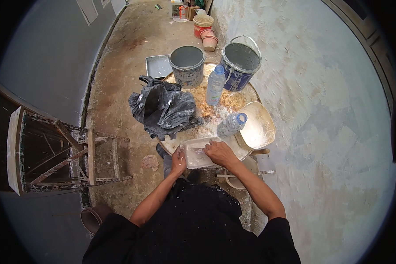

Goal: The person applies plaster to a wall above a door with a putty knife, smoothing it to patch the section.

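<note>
At the near edge of a round, stained table (198, 130), a shallow rectangular plastic container (201, 166) is held close to my body. My left hand (178, 162) grips its left side. Over its right half is my right hand (219, 152), fingers curled down inside; anything between them is hidden. Some pale, wet-looking material coats the container's inside. Just beyond my right hand is a clear plastic bottle (229, 126) without a cap. Right of that lies a wide pale basin (258, 127), dusted white within.
A crumpled black plastic bag (163, 108), a capped bottle (215, 86), a grey bucket (188, 70) and a blue bucket (241, 66) crowd the table. A paint-spattered wooden stand (70, 152) is at left. The patchy wall (321, 132) rises close at right; red buckets (203, 26) stand farther off.
</note>
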Available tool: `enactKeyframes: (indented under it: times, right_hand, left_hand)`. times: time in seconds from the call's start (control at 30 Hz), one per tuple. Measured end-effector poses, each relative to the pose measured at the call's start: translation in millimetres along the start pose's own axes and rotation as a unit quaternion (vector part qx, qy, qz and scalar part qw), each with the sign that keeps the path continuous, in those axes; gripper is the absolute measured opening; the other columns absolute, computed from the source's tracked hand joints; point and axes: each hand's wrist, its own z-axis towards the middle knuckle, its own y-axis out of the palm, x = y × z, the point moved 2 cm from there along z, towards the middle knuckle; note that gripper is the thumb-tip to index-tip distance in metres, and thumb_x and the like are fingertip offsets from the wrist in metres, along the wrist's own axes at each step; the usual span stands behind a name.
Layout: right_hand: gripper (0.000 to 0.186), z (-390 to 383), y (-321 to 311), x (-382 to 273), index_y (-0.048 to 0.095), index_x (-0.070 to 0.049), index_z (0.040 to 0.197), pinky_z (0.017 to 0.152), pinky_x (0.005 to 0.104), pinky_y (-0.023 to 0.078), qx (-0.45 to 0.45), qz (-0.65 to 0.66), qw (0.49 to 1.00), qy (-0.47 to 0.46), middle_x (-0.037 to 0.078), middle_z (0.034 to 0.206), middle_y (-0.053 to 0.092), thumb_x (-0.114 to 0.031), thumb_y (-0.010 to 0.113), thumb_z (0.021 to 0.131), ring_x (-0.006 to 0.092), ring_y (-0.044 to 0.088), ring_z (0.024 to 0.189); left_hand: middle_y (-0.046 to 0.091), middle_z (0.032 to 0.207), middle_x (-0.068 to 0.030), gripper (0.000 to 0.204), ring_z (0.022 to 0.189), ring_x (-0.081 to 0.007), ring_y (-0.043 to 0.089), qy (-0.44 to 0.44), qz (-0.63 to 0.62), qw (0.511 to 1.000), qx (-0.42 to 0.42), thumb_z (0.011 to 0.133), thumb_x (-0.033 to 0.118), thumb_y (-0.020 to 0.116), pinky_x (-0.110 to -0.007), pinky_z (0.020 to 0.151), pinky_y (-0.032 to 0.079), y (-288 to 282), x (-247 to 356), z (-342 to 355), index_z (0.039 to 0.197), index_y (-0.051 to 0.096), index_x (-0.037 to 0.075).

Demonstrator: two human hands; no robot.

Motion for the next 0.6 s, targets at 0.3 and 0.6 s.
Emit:
enactKeyframes:
  times: [0.3,0.6]
  right_hand:
    - [0.012,-27.1,-21.5,-10.9,0.063,-0.006,0.082,0.064,0.0360,0.052,-0.073,0.050,0.996,-0.001,0.008,0.083,0.065,-0.011,0.053,0.080,0.0235,0.062,0.092]
    - [0.013,-42.9,7.4,-45.8,0.062,-0.007,0.087,0.062,0.0356,0.051,0.015,0.060,0.998,-0.015,0.007,0.084,0.061,-0.015,0.052,0.083,0.0241,0.061,0.087]
  left_hand:
    - [0.063,0.104,-0.0164,0.036,0.094,-0.0173,0.057,-0.026,-0.007,1.000,-0.004,0.100,0.021,0.038,-0.028,0.081,0.045,-0.5,3.7,0.3,0.122,0.048,-0.006]
    - [0.063,0.104,-0.0162,0.037,0.095,-0.0179,0.057,-0.023,0.006,1.000,0.002,0.100,0.021,0.037,-0.030,0.082,0.046,0.4,6.7,1.9,0.122,0.048,-0.006]
